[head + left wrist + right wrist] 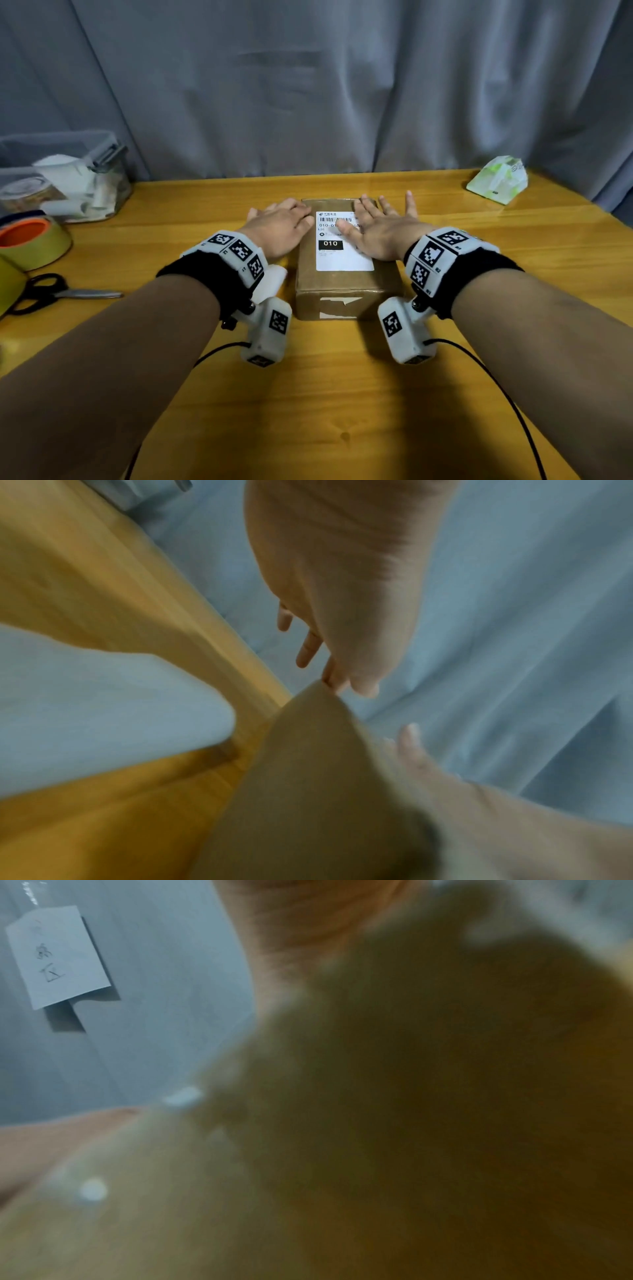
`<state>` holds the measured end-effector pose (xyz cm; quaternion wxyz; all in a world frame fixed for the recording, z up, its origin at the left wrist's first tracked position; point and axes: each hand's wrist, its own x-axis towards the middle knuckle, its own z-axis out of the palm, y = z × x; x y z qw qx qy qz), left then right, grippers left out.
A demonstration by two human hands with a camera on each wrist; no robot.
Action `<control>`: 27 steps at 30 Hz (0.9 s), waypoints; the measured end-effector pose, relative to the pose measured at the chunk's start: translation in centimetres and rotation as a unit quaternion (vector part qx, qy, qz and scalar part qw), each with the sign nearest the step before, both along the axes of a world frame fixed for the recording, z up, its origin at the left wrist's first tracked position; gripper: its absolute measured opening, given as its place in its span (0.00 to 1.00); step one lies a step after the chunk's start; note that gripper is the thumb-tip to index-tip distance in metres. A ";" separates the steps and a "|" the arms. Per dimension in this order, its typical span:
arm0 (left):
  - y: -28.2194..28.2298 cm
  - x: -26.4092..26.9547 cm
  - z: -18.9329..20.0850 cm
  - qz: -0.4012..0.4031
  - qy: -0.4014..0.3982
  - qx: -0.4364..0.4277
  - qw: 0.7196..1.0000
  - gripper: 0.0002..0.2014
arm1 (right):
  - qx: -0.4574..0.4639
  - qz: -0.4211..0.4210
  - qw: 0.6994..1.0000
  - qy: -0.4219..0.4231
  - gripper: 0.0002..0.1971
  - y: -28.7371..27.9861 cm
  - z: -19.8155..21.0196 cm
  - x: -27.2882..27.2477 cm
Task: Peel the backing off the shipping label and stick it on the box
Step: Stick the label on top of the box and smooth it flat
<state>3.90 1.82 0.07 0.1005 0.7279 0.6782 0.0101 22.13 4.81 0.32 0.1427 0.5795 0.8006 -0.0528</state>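
Observation:
A brown cardboard box point(342, 291) lies in the middle of the wooden table point(342, 394). The white shipping label point(339, 257), with a barcode and a black "010" block, lies flat on its top. My left hand point(281, 226) rests flat with straight fingers on the box's left top edge, beside the label. My right hand point(380, 229) is spread flat over the label's right side, thumb on the barcode. A white sheet point(275, 275), probably the backing, lies on the table under my left wrist. The left wrist view shows the left hand point(342, 588) over the box point(308, 777); the right wrist view is blurred.
A clear lidded container point(61, 174) stands at the back left, with tape rolls point(30, 243) and scissors point(51, 293) in front of it. A green and white packet point(496, 180) sits at the back right. A grey curtain point(308, 85) hangs behind. Black cables point(496, 387) trail near me.

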 end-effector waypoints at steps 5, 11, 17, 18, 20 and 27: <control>0.1 2.0 0.6 -0.080 0.033 0.004 0.996 0.27 | 0.066 0.052 0.997 -0.001 0.44 -0.1 -0.3 -0.5; 0.4 1.3 -1.0 -0.071 0.037 -0.041 0.996 0.27 | -0.006 0.106 0.991 0.081 0.35 -0.3 -1.0 0.3; 0.5 0.5 -0.2 -0.046 0.081 -0.044 0.995 0.30 | -0.005 0.051 0.997 0.054 0.36 -0.2 -0.5 1.7; 0.5 0.9 0.0 -0.049 0.089 -0.037 0.994 0.31 | 0.003 0.045 0.998 0.043 0.36 -0.1 -0.2 1.8; 0.5 1.6 0.2 -0.069 0.083 -0.009 0.994 0.32 | 0.034 0.052 0.998 0.029 0.35 0.3 0.2 1.5; 0.8 1.6 -0.6 -0.122 -0.018 -0.034 0.992 0.29 | -0.003 0.102 0.976 0.191 0.29 0.1 -1.1 0.3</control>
